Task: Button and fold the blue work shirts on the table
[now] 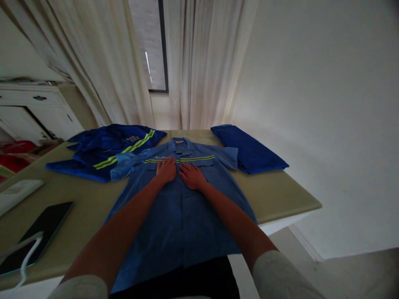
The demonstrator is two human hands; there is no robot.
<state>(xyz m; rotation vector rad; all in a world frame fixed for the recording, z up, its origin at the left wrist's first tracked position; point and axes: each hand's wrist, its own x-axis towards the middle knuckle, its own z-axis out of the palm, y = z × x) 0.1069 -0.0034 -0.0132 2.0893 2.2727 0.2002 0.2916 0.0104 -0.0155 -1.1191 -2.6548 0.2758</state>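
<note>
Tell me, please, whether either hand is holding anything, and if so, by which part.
Nothing appears held: the left hand and right hand rest palm-down on the chest of the short-sleeved blue shirt.

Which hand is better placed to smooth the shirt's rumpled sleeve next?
Probably the left hand: it rests on the shirt, nearer that sleeve. The right hand rests there too, but farther away.

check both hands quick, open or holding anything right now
Left hand: open, palm down on the spread shirt, holding nothing.
Right hand: open, palm down on the same shirt, holding nothing.
</note>
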